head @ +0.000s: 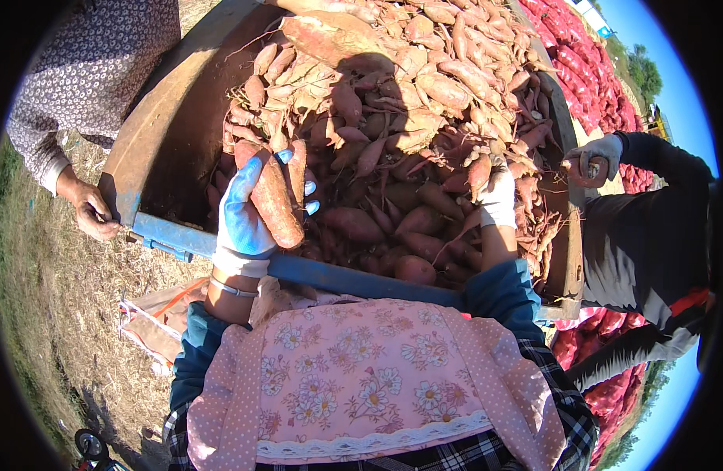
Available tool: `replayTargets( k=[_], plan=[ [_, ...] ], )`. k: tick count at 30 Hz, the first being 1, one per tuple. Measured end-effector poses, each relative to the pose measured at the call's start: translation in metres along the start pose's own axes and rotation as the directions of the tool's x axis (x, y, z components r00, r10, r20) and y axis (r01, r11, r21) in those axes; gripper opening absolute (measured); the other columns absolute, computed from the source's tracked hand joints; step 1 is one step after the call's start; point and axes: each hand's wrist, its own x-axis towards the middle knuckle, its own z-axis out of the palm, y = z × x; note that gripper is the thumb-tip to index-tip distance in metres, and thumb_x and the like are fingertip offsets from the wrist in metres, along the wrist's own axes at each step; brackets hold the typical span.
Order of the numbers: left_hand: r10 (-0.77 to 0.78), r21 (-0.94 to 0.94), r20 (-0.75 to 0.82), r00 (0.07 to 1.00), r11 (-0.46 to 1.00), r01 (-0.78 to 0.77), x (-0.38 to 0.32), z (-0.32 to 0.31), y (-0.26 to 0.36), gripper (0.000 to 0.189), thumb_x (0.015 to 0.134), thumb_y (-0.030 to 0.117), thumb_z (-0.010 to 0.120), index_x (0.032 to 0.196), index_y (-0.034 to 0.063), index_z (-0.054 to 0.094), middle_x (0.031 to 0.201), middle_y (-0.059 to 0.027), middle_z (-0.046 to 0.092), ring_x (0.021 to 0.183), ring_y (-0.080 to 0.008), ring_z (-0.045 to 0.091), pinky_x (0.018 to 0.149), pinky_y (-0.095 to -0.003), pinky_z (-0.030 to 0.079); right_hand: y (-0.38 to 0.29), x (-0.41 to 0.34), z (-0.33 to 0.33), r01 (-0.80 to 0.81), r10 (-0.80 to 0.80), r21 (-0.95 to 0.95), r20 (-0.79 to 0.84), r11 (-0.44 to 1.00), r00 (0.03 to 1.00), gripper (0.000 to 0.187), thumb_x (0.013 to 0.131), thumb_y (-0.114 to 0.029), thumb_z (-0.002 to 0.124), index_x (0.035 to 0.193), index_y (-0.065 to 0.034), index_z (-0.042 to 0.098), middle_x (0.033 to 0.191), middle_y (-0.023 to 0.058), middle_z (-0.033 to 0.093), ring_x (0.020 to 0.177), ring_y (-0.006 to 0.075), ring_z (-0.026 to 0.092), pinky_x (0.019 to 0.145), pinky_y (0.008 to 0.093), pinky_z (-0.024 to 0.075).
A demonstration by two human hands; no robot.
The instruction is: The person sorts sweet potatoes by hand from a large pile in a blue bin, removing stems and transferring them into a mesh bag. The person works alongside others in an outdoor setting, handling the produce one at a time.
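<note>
A heap of sweet potatoes (420,221) fills a deep trailer bed in front of me. My left hand (246,206), in a white glove with blue coating, is closed around a long sweet potato (276,203) and a thinner one (297,173) beside it, above the near edge. At the right, my right hand (497,191), in a white glove, reaches onto the heap with its fingers at a small reddish sweet potato (479,174). Its fingers are partly hidden, so its grip is unclear.
The trailer's blue metal edge (361,281) runs before me. A person's bare hand (90,209) is near the left corner; another person's gloved hand (597,159) holds a sweet potato at the right wall. Full red mesh sacks (591,76) lie beyond. A sack (161,315) stands below left.
</note>
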Motion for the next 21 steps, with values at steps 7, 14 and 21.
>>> replayTargets(
  k=[7,14,21],
  plan=[
    [-0.021,-0.024,0.061,0.998,0.999,0.023,0.002,0.001,-0.001,0.052,0.094,0.041,0.059,0.13,0.0026,0.057,0.117,-0.0152,0.066,0.099,-0.0355,0.068,0.082,-0.0514,0.058,0.045,-0.046,0.108,-0.404,0.369,0.11,0.243,0.908,0.897,0.032,0.1,-0.016,0.048,0.123,0.0041,0.055,0.111,0.019,0.065,0.096,0.0339,0.064,0.093,0.0469,0.0533],
    [0.042,-0.201,0.348,0.937,0.979,0.03,-0.007,-0.011,0.001,0.049,0.095,0.028,0.062,0.134,-0.0003,0.052,0.126,-0.0131,0.064,0.117,-0.0285,0.061,0.102,-0.0435,0.048,0.135,-0.11,0.267,0.479,0.175,-0.705,0.639,0.522,0.749,0.038,0.099,-0.006,0.05,0.136,0.0019,0.051,0.122,0.0131,0.063,0.112,0.0231,0.061,0.097,0.0321,0.0482],
    [-0.064,-0.217,0.292,0.954,0.967,0.131,-0.02,-0.035,-0.004,0.029,0.093,0.012,0.064,0.117,-0.0042,0.064,0.109,-0.015,0.071,0.101,-0.0292,0.07,0.094,-0.0421,0.055,0.149,-0.134,0.284,0.133,0.264,-0.514,0.626,0.848,0.734,0.034,0.099,-0.01,0.05,0.13,0.0001,0.057,0.122,0.01,0.062,0.112,0.0159,0.055,0.099,0.0283,0.0425]
  ],
)
